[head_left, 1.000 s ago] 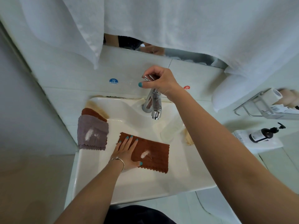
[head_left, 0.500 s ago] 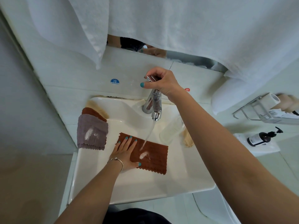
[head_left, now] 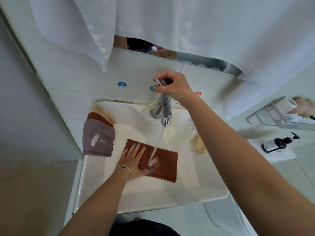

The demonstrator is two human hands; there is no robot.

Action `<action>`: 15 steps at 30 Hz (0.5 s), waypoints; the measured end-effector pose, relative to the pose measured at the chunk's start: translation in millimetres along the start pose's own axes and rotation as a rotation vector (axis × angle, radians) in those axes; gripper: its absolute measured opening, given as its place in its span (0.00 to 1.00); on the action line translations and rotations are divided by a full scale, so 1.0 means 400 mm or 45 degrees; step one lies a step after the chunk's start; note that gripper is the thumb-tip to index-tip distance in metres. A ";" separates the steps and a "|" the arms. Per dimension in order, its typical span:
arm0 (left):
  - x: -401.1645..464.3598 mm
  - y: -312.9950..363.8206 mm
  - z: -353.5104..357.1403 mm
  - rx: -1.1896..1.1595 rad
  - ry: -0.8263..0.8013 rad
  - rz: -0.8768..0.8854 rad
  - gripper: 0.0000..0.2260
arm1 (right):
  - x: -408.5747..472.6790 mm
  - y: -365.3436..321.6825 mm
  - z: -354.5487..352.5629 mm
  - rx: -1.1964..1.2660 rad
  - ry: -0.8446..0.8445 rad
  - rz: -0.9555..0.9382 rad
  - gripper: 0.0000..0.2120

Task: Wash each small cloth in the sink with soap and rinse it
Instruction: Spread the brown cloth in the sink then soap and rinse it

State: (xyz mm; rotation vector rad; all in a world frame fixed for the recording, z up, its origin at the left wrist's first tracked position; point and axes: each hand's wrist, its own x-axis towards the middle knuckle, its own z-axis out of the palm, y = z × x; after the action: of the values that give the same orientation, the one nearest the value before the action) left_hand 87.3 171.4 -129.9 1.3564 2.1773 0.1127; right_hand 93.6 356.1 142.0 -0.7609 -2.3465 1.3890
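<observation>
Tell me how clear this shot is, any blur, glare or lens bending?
Head view: soft, even light, sink rim and brown cloth sharp; wide-angle bending curves the wall edges; the wire rack at right smears with blur; small bright glints on the faucet.

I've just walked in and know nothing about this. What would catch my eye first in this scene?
Probably the stream of water running from the chrome tap onto a rust-brown cloth spread in the white sink. The left hand lies flat on that cloth, while the right hand grips the tap's handle. A purple cloth with a white smear sits on the sink's left rim.
</observation>
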 end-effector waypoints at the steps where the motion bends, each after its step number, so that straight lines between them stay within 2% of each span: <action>1: -0.002 0.000 -0.001 0.002 -0.005 -0.006 0.47 | -0.009 0.002 0.000 -0.050 0.048 -0.019 0.16; 4: -0.009 0.002 0.001 -0.003 -0.018 -0.020 0.46 | -0.090 0.040 0.008 -0.226 0.351 -0.172 0.24; 6: -0.012 0.004 0.003 -0.010 -0.010 -0.027 0.46 | -0.178 0.089 0.031 -0.156 0.476 -0.220 0.25; 10: -0.013 0.006 0.003 -0.005 -0.006 -0.038 0.47 | -0.328 0.206 0.089 0.039 0.448 -0.031 0.23; 15: -0.013 0.009 -0.001 0.013 -0.002 -0.043 0.46 | -0.395 0.359 0.134 0.157 0.465 0.198 0.20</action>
State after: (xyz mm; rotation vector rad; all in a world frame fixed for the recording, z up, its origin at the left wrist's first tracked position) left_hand 91.6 169.0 -126.1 1.3239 2.2018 0.0879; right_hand 235.4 281.2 -9.0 -1.0771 -1.9399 1.3101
